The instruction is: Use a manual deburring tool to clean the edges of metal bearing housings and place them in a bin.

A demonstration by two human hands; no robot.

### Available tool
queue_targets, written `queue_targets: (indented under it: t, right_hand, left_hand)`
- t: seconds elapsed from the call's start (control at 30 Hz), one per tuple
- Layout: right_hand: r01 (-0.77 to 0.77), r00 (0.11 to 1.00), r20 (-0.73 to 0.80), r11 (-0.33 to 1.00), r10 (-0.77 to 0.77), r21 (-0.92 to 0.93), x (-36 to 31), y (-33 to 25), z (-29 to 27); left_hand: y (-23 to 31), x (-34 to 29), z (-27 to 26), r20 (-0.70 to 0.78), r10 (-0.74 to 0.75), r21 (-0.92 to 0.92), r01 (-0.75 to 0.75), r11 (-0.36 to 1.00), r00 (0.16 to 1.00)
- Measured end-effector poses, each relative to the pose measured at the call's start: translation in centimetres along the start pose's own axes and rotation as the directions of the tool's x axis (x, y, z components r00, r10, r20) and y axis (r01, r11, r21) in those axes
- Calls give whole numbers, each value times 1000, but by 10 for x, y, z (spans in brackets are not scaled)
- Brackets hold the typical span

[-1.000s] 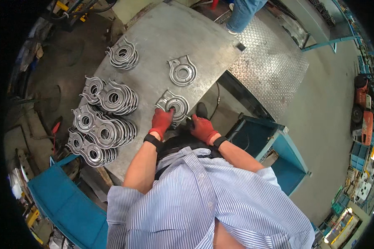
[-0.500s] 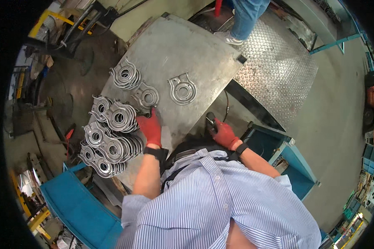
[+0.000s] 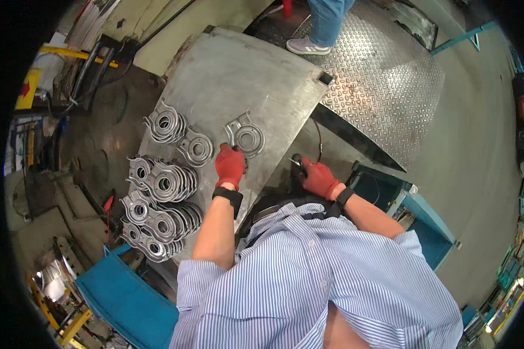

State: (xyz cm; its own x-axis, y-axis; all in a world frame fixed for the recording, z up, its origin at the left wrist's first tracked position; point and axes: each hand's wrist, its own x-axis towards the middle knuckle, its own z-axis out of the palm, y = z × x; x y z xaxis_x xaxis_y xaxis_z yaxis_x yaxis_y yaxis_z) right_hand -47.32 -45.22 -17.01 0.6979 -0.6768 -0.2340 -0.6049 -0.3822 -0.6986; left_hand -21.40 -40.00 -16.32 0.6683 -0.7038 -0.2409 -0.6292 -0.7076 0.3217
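My left hand (image 3: pixel 231 166), in a red glove with dark fingertips, is at the near-left rim of a flat ring-shaped metal bracket (image 3: pixel 247 139). Its fingers are curled against that rim, partly hidden by the hand itself. The bracket lies flat on the metal table (image 3: pixel 233 70). Close by on the left lies another ring bracket (image 3: pixel 197 149). Off the table's right edge, my right hand (image 3: pixel 319 180), also red-gloved, is closed around a small dark handheld tool (image 3: pixel 297 159) with a thin metal tip. Most of the tool's body is hidden in the glove.
Stacks of similar brackets (image 3: pixel 165 185) line the table's left edge, with a smaller stack (image 3: pixel 165 123) farther back. A thin hose (image 3: pixel 320 142) hangs beyond the tool. Blue metal bins (image 3: pixel 428 224) stand right. Another person's leg (image 3: pixel 326 23) is beside the table's far-right side, near treadplate (image 3: pixel 384 81).
My left hand has moved right, from the bracket beside the stacks to the separate bracket. My right hand keeps the tool in nearly the same place. The other person's foot has shifted slightly in view.
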Motion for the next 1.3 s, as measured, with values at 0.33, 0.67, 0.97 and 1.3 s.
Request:
queue_targets:
  t: [0.33, 0.67, 0.97, 1.3]
  right_hand:
    - [56, 988, 145, 998, -53, -19, -7, -9, 13]
    - [82, 995, 69, 991, -75, -105, 4, -20, 31]
    - [9, 995, 99, 994, 2, -107, 3, -27, 33]
    - [8, 999, 46, 991, -2, -135, 6, -18, 46]
  left_hand:
    - [-10, -42, 9, 276, -172, -222, 237, 946, 946]
    - [8, -45, 19, 177, -139, -116, 160, 980, 974]
    - [4, -43, 26, 142, -113, -124, 131, 984, 983]
    - [8, -43, 19, 176, -126, -166, 155, 974, 976]
